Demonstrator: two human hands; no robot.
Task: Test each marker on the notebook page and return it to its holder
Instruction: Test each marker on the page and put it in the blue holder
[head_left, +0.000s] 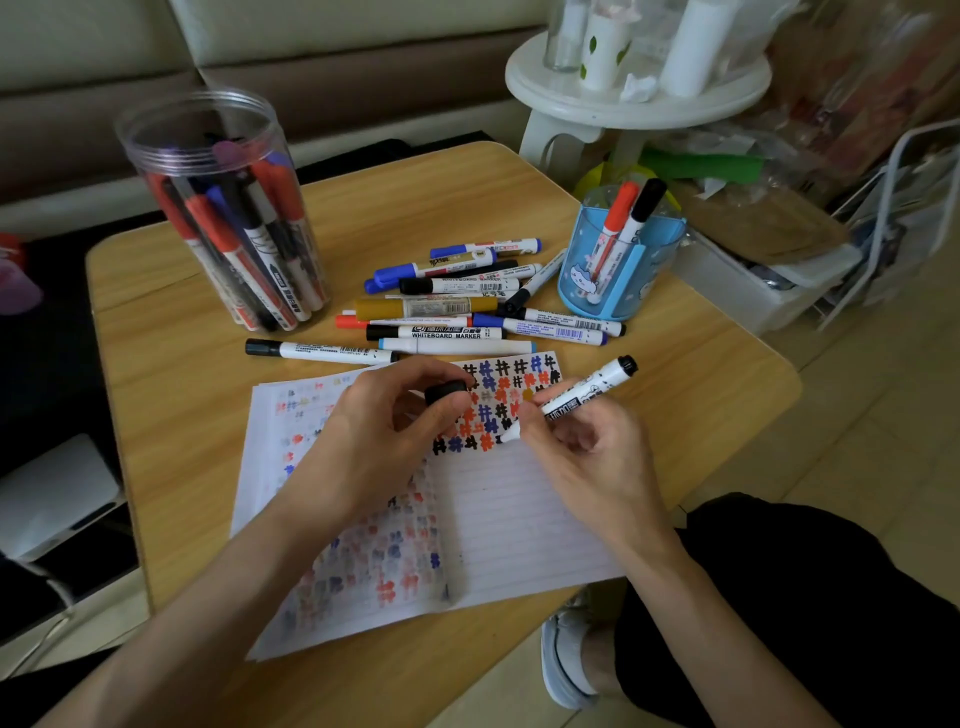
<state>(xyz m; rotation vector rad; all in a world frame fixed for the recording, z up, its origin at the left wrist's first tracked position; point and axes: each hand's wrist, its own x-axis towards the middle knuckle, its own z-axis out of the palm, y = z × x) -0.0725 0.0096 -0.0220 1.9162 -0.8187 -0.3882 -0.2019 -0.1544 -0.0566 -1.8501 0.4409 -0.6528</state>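
Light wood tabletop (171, 374), rounded corners; sofa behind, tiled floor at right.

Open lined notebook (509, 525) lies at the near centre. Top of its right page carries rows of hash marks (501, 387) in black, blue and red. Left page shows fainter, blurred marks of the same colours.

Left hand (379, 436) rests over the notebook's fold, thumb and fingers pinching a black cap (447, 391).

Right hand (592, 457) grips an uncapped whiteboard marker (579, 396) by its white barrel. Barrel is tilted, black rear end up and to the right, tip down at the lowest row of hash marks. Whether the tip touches the paper: cannot tell. Hands are close but not touching.

Behind the notebook is a loose pile of capped markers (457, 306), caps blue, black, red and one mustard. One black-capped marker (322, 352) lies apart at the pile's left, just beyond the notebook's far edge.

Far left: tall clear plastic jar (156, 156), upright, open-topped, packed with red, blue and black markers.

Far right: blue pen holder (623, 280) with a cartoon print, holding a red-capped marker (618, 208) and a black-capped marker (647, 202), both leaning.

Off the table at the far right is a white round stool (639, 104) with white bottles on it. A shoe (566, 654) shows on the floor below the table edge.
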